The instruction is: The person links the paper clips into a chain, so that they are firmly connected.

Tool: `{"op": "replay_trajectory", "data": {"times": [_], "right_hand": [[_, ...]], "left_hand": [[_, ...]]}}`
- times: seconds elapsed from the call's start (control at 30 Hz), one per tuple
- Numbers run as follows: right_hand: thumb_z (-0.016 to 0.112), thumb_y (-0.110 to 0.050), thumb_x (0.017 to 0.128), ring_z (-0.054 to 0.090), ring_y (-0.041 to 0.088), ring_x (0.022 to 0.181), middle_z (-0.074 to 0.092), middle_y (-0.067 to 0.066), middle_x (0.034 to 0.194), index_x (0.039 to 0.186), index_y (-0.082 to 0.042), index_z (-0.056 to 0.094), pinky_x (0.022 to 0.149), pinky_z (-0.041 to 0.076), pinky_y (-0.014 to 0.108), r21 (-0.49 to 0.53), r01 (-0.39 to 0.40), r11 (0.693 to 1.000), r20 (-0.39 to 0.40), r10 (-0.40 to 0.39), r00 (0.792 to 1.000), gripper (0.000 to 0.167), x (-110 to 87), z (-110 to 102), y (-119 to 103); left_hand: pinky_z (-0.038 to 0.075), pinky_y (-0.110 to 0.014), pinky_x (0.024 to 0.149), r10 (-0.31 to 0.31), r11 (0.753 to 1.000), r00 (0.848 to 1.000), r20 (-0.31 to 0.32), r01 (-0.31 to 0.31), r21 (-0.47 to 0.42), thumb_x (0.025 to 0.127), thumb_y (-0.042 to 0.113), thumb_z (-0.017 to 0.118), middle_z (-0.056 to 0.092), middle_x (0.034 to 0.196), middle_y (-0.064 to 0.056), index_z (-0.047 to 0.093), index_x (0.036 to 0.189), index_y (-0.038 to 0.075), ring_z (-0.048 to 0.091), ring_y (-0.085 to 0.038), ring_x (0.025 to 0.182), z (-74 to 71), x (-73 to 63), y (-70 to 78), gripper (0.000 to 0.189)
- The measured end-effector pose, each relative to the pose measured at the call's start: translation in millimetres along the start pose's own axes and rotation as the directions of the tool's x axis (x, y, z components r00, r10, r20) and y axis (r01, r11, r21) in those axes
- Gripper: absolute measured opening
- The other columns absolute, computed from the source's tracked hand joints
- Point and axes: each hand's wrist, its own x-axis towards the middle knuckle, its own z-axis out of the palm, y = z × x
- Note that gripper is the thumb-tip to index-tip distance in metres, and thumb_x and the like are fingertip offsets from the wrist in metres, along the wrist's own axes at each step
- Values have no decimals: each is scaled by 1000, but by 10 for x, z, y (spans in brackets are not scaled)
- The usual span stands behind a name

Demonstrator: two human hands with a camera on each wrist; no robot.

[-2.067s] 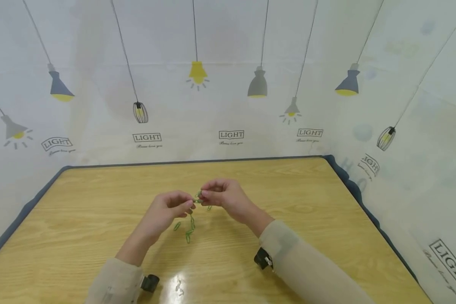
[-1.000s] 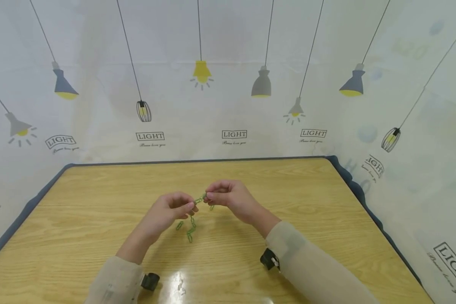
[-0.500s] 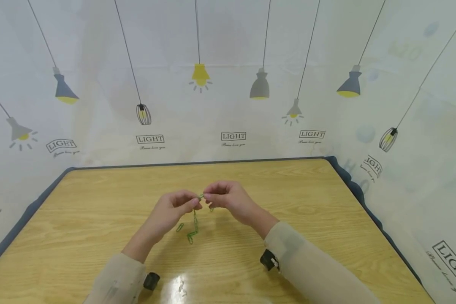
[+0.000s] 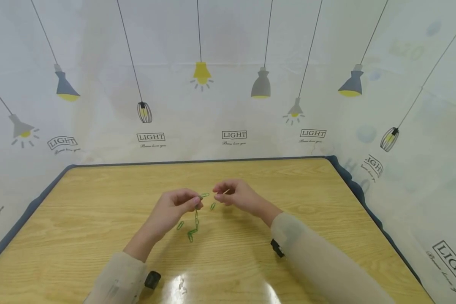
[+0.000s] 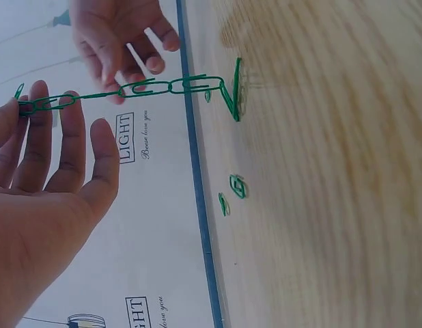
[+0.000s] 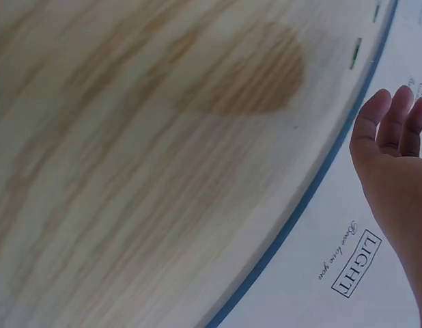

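A chain of linked green paper clips (image 4: 196, 218) hangs from my left hand (image 4: 171, 213), which pinches its top between thumb and index finger. One clip end (image 4: 205, 195) sticks out to the right past those fingertips. In the left wrist view the chain (image 5: 144, 87) runs down to the table, where its lowest links bend and rest. My right hand (image 4: 237, 196) is apart from the chain, just to its right, fingers loosely bent with nothing visible between them. A loose green paper clip (image 4: 213, 206) lies on the table below the right fingertips.
Another loose paper clip (image 4: 180, 225) lies left of the chain on the wood-grain table (image 4: 308, 236). A pale wall covering (image 4: 167, 105) printed with lamps rises behind the table's dark blue edge. Black wrist cameras (image 4: 152, 279) sit at both sleeves.
The right hand has let go of the clip at the chain's top and drawn back to the right. The left hand still pinches the chain, after shifting slightly right.
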Motion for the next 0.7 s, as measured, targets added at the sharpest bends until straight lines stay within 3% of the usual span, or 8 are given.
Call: {"op": "replay_trajectory", "data": {"times": [0.13,0.37,0.7], "right_hand": [[71,-19,104,69,20,99,68,14,121,135,-2,66,85,63,36,-53,-10,999,4,10,1000,36,58,-13,56],[69,-23,105,70,28,115,59,18,143,144,-11,63,91,64,44,-75,-65,995,54,69,996,41,139,6,21],[71,-23,104,65,28,122,60,17,145,144,-16,62,95,60,41,-143,-99,985,116,115,987,42,167,12,47]], "left_hand": [[59,-44,107,4,1000,1000,-1,-4,4,109,25,62,76,115,-17,74,119,5,71,-22,107,0,0,16,25],[60,-44,105,10,1000,1000,-6,-10,-13,110,23,62,76,115,-20,73,118,4,71,-26,107,5,2,-3,24],[60,-42,103,0,1000,1000,-10,0,-17,109,22,63,76,113,-19,74,117,4,71,-21,104,4,-11,-28,22]]}}
